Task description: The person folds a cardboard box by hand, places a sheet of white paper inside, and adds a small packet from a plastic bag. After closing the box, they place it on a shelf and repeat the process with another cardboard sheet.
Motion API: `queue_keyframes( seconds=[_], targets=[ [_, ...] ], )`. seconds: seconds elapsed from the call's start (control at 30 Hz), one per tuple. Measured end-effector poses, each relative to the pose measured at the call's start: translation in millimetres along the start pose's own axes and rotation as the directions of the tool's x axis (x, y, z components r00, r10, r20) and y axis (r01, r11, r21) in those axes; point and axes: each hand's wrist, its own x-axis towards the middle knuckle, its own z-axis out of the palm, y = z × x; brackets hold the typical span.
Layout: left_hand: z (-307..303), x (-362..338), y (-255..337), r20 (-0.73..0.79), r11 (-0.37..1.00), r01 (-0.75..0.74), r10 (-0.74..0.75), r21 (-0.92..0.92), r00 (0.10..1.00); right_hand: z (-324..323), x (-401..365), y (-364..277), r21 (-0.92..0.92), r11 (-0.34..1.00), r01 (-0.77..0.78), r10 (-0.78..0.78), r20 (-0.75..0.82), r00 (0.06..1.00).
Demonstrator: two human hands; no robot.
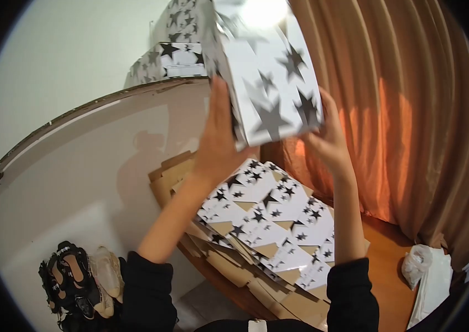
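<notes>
A white box with grey and black stars (pixel 273 83) is raised in front of me at the top middle. My left hand (pixel 219 138) presses against its left side and lower corner, fingers pointing up. Around the lower right corner of the box is my right hand (pixel 328 135), its thumb at the bottom edge. The box is tilted, and its top runs out of view. Beneath my arms lies a stack of flat star-printed cardboard sheets (pixel 270 218) with brown undersides.
More star boxes (pixel 182 59) stand on a ledge (pixel 79 105) at the upper left. Orange-brown curtains (pixel 400 110) hang at the right. A plastic bag (pixel 416 265) lies on the wooden table (pixel 387 265). Black and beige shoes (pixel 74 276) are at the lower left.
</notes>
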Motion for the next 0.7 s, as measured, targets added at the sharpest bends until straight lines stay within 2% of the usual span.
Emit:
queue_keyframes(
  seconds=[0.07, 0.13, 0.2, 0.23, 0.27, 0.3, 0.33, 0.37, 0.4, 0.47, 0.53, 0.6, 0.63, 0.67, 0.7],
  targets=[
    [-28.1, 33.9, -33.1, -0.046, 0.998, -0.003, 0.006, 0.063, 0.999, 32.0, 53.0, 8.9, -0.031, 0.998, 0.048, -0.049, -0.030, 0.998],
    [-52.9, 63.9, -66.8, -0.059, 0.967, -0.039, 0.055, 0.251, 0.997, 59.0, 106.2, 32.1, -0.074, 0.965, 0.251, -0.257, -0.089, 0.962],
    [-69.0, 91.1, -98.9, -0.086, 0.940, -0.022, 0.054, 0.340, 0.995, 90.0, 145.0, 36.1, 0.043, 0.976, 0.214, -0.202, -0.190, 0.961],
    [-72.9, 102.1, -111.5, -0.172, 0.915, -0.074, 0.154, 0.397, 0.973, 104.9, 165.8, 42.2, -0.002, 0.961, 0.278, -0.267, -0.288, 0.920],
    [-76.8, 112.1, -122.1, -0.175, 0.913, -0.076, 0.158, 0.401, 0.972, 117.6, 186.6, 49.0, -0.056, 0.940, 0.335, -0.331, -0.378, 0.865],
    [-81.0, 121.3, -131.0, -0.183, 0.878, 0.008, 0.091, 0.479, 0.979, 127.4, 206.1, 56.4, -0.172, 0.906, 0.387, -0.423, -0.417, 0.804],
    [-85.7, 129.5, -132.9, -0.197, 0.831, 0.089, 0.025, 0.549, 0.980, 138.2, 219.2, 56.8, -0.197, 0.891, 0.409, -0.452, -0.463, 0.762],
    [-90.7, 137.9, -134.3, -0.181, 0.826, 0.213, -0.137, 0.522, 0.974, 144.2, 229.6, 55.7, -0.357, 0.879, 0.316, -0.453, -0.416, 0.789],
    [-98.2, 147.7, -131.9, -0.185, 0.830, 0.212, -0.133, 0.516, 0.974, 148.4, 238.4, 56.2, -0.511, 0.831, 0.220, -0.444, -0.372, 0.815],
    [-108.5, 165.8, -133.7, -0.095, 0.762, 0.381, -0.393, 0.524, 0.915, 159.3, 250.2, 59.9, -0.508, 0.831, 0.229, -0.431, -0.324, 0.842],
    [-104.9, 177.2, -157.1, -0.139, 0.763, 0.399, -0.385, 0.509, 0.912, 175.6, 255.9, 64.5, -0.498, 0.833, 0.239, -0.412, -0.273, 0.869],
    [-98.4, 176.4, -179.8, -0.254, 0.832, 0.290, -0.187, 0.473, 0.949, 192.0, 253.5, 74.9, -0.564, 0.815, 0.133, -0.343, -0.285, 0.895],
    [-94.9, 172.0, -188.6, -0.241, 0.846, 0.214, -0.105, 0.488, 0.965, 195.6, 251.1, 79.9, -0.632, 0.774, 0.033, -0.251, -0.258, 0.933],
    [-93.2, 168.2, -197.3, -0.240, 0.847, 0.214, -0.106, 0.487, 0.965, 198.4, 247.4, 85.2, -0.633, 0.773, 0.032, -0.250, -0.259, 0.933],
    [-93.9, 163.7, -202.1, -0.187, 0.842, 0.213, -0.136, 0.496, 0.973, 199.9, 245.4, 94.2, -0.685, 0.728, -0.020, -0.162, -0.200, 0.966]
  ],
)
